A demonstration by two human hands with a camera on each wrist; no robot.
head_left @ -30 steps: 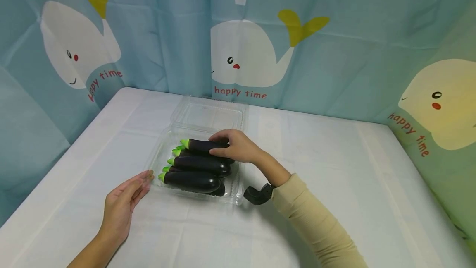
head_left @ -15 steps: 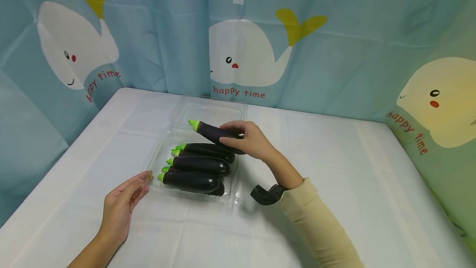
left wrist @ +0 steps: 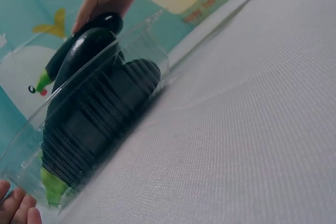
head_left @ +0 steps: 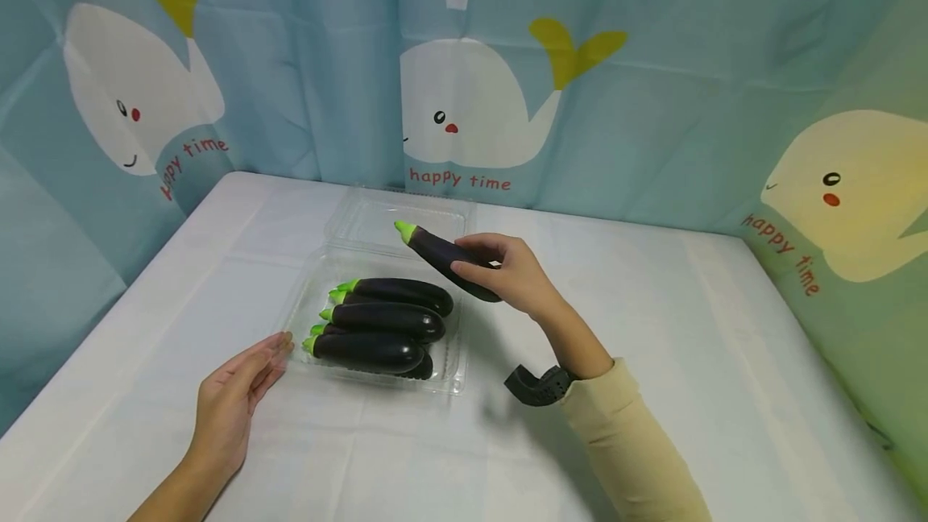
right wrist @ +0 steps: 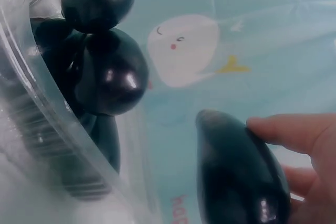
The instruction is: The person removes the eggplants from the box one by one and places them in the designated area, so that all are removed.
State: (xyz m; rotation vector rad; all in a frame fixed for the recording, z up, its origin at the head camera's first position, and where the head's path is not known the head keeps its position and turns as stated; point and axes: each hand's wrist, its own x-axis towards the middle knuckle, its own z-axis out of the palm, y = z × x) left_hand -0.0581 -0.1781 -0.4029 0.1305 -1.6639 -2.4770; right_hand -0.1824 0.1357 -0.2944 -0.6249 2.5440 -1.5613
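Observation:
In the head view my right hand [head_left: 507, 268] holds an eggplant [head_left: 442, 256] with a bright green stem, raised above the right side of a clear plastic box. The right wrist view shows my thumb and fingers around the rounded end of this eggplant [right wrist: 236, 177]. Several more eggplants [head_left: 384, 318] lie piled in the clear plastic box [head_left: 458, 369], their green stems pointing left. At the box's front left corner my left hand [head_left: 230, 401] pinches the rim. Its fingertips [left wrist: 18, 203] show at the lower left of the left wrist view, beside the box wall.
The box's hinged lid [head_left: 362, 220] lies folded back behind it. A white cloth covers the table [head_left: 616, 304]. Behind it hangs a blue curtain [head_left: 652, 127] printed with white whales. A black strap [head_left: 540, 385] is on the right wrist.
My right hand has lifted one eggplant off the top of the pile and moved it up and to the right, its stem end tilted up. The left hand stays at the box corner.

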